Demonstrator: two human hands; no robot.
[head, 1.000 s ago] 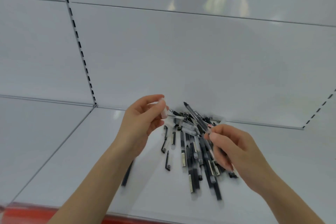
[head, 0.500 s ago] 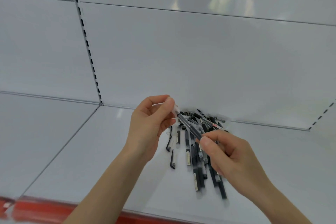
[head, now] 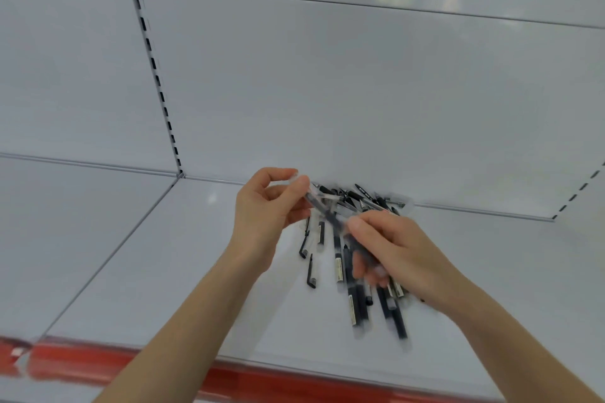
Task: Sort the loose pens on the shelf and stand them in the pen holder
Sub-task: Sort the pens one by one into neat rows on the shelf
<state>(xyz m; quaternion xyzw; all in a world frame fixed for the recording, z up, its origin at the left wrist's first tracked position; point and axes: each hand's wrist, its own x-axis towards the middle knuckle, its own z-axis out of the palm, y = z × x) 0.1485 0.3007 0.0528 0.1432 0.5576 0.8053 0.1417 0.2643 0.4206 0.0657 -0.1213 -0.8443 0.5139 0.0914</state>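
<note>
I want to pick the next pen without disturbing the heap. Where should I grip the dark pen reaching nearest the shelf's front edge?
Pinch the dark pen at its near end, coming from the front edge: that end juts clear of the pile, while the far end is hidden under the right hand.

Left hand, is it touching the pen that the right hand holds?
Touching. The head view shows the left hand pinching the upper end of the pen, while the right hand grips its lower part.
</note>
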